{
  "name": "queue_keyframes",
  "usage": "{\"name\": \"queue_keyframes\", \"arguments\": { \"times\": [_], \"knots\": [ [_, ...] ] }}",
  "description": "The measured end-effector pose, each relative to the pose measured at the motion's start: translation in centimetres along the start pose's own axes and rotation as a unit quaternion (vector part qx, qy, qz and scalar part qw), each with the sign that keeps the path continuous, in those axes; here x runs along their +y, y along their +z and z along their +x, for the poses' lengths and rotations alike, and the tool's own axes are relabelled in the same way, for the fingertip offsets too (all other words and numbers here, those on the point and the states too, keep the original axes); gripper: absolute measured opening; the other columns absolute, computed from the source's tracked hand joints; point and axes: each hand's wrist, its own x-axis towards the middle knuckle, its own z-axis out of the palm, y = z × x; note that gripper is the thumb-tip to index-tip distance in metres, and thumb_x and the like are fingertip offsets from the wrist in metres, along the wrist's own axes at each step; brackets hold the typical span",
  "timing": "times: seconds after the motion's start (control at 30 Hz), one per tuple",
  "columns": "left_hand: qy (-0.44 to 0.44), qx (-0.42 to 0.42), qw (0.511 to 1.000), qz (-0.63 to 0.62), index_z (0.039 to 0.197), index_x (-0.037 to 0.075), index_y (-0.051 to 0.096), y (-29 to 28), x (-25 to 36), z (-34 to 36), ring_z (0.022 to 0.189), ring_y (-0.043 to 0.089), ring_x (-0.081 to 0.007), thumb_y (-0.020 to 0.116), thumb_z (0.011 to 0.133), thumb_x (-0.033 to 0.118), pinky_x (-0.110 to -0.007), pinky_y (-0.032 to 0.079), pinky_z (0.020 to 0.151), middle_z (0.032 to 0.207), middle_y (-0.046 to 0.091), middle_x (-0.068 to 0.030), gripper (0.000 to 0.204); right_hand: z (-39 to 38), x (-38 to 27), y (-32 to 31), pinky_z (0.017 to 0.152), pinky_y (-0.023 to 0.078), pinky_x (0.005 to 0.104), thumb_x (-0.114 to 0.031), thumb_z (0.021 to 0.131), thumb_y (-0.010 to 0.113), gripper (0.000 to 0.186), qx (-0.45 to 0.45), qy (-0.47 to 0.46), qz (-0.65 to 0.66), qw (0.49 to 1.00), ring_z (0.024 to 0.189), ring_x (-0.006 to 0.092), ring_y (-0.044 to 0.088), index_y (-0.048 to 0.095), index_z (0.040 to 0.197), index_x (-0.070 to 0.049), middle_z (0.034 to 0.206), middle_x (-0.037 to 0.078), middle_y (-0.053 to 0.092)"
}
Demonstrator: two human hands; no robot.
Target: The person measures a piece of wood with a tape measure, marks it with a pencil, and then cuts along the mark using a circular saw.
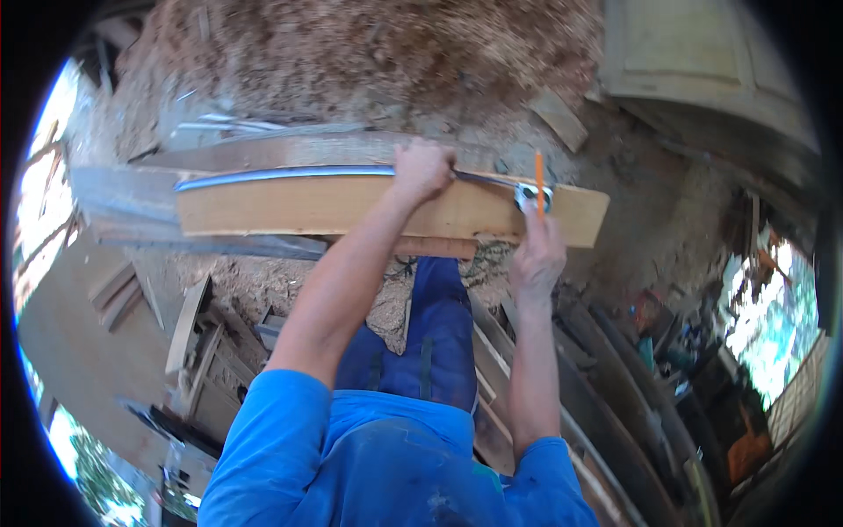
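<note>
A pale wooden board (290, 209) lies across older grey planks in front of me. The blade of a tape measure (281, 172) stretches along its far edge toward the left end. My left hand (426, 169) is closed at the middle of that edge, gripping the blade against the board. At the board's right part, my right hand (538, 250) holds the silver tape measure case (533, 194) together with an upright orange pencil (539, 176).
Sawdust (369, 53) and scraps cover the ground beyond the board. Long dark boards (606, 386) lie below right, and offcuts (211, 360) lie below left. A large flat sheet (70, 334) is at far left, a pale cabinet-like panel (685, 53) at top right.
</note>
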Motion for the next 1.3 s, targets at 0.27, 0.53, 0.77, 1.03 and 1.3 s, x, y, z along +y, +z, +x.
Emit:
{"name": "queue_keyframes", "arguments": {
  "times": [0.27, 0.53, 0.77, 1.03, 1.3],
  "knots": [
    [0.063, 0.225, 0.972, 0.038, 0.089, 0.022, 0.074, 4.7, 0.6, -2.0, 0.109, 0.061, -0.0228, 0.066, 0.078, 0.022, -0.051, 0.049, 0.088, 0.101, 0.066, -0.0008, 0.014, 0.4, 10.2, 9.3, 0.097, 0.047, 0.0507, -0.033, 0.094, 0.065, 0.05, -0.055, -0.144, -0.053, 0.987, 0.114, 0.04, 0.057, 0.056, 0.132, -0.002, 0.125, 0.022, 0.059],
    [0.124, 0.157, 0.979, -0.041, 0.087, 0.013, 0.071, 4.0, 4.0, -14.9, 0.075, 0.072, -0.0295, 0.064, 0.08, 0.024, -0.044, 0.054, 0.064, 0.072, 0.07, -0.0108, 0.015, -2.2, 5.2, 0.0, 0.084, 0.049, 0.051, -0.018, 0.091, 0.062, 0.031, -0.138, -0.284, -0.015, 0.949, 0.096, 0.0441, 0.059, 0.06, 0.115, 0.001, 0.099, 0.025, 0.061],
    [0.099, 0.023, 0.982, -0.162, 0.092, 0.013, 0.07, 8.4, 1.7, -33.0, 0.081, 0.071, -0.0338, 0.069, 0.081, 0.026, -0.049, 0.055, 0.068, 0.084, 0.072, -0.0128, 0.017, -14.8, 0.9, -2.7, 0.068, 0.053, 0.0428, -0.01, 0.089, 0.063, 0.02, -0.324, -0.359, 0.024, 0.875, 0.076, 0.0305, 0.069, 0.074, 0.104, -0.004, 0.086, 0.018, 0.07],
    [0.019, 0.162, 0.968, -0.191, 0.097, 0.015, 0.075, 7.7, -11.8, -48.3, 0.09, 0.071, -0.0328, 0.072, 0.077, 0.031, -0.049, 0.055, 0.076, 0.092, 0.073, -0.0111, 0.026, -23.3, -11.3, 2.5, 0.073, 0.055, 0.0423, -0.024, 0.087, 0.063, 0.029, -0.533, -0.144, -0.007, 0.834, 0.082, 0.0302, 0.071, 0.075, 0.106, -0.006, 0.087, 0.017, 0.073],
    [-0.211, 0.635, 0.223, -0.709, 0.099, 0.007, 0.06, 3.9, -37.4, -68.4, 0.067, 0.063, -0.0101, 0.058, 0.103, 0.038, -0.026, 0.051, 0.058, 0.075, 0.066, -0.0045, 0.032, -22.7, -28.0, 4.7, 0.073, 0.055, 0.0421, -0.024, 0.088, 0.063, 0.029, -0.552, -0.11, -0.057, 0.825, 0.082, 0.0296, 0.071, 0.075, 0.107, -0.006, 0.087, 0.017, 0.073]
  ]
}}
